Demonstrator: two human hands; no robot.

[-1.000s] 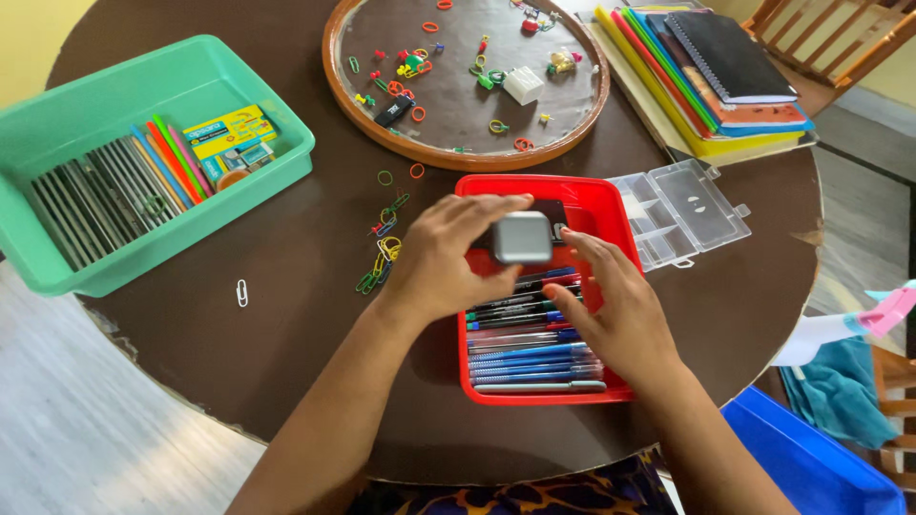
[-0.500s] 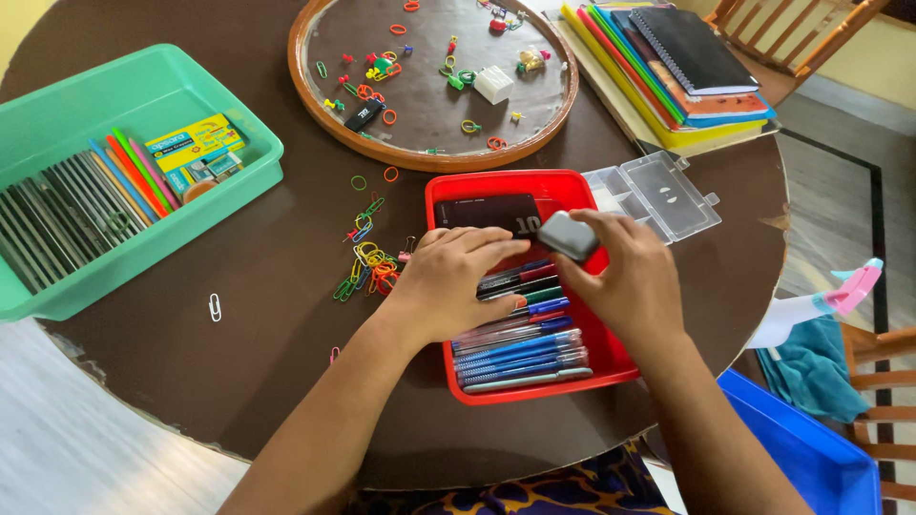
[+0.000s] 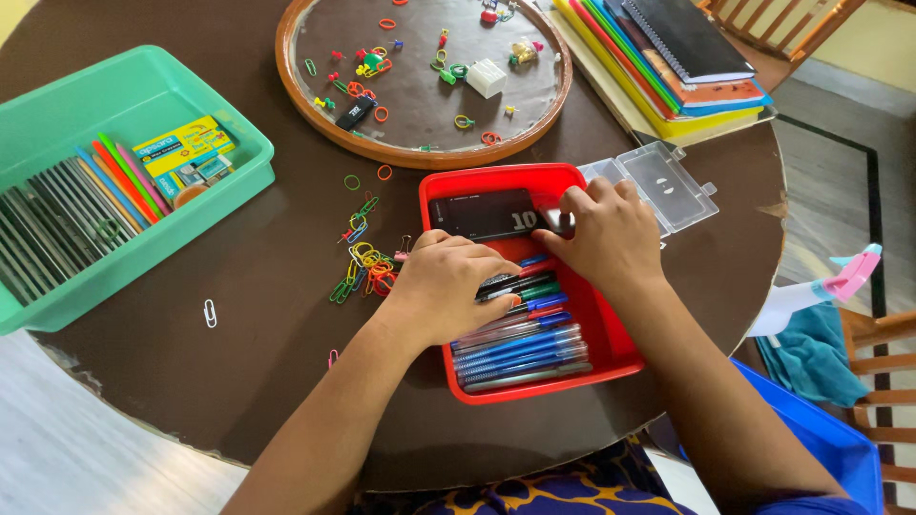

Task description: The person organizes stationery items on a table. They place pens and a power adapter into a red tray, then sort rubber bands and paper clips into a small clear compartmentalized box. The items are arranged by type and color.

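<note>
The right hand [image 3: 606, 238] has its fingers clenched around a small grey box [image 3: 556, 221], pressing it into the far end of the red tray [image 3: 534, 386] beside a dark flat case [image 3: 480, 214]. The left hand [image 3: 446, 286] lies with released fingers on the pens [image 3: 520, 348], colourful paper clips [image 3: 363, 267] on the counter just left of them.

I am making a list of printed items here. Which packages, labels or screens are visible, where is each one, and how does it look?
Dark flat rectangular pack: back of the red tray, beside the right hand; black, pale print.
Yellow box: in the green bin; flat, rectangular, blue band.
Small packets: just in front of the yellow box; bluish, too small to tell more.
No screens or signs.
</note>
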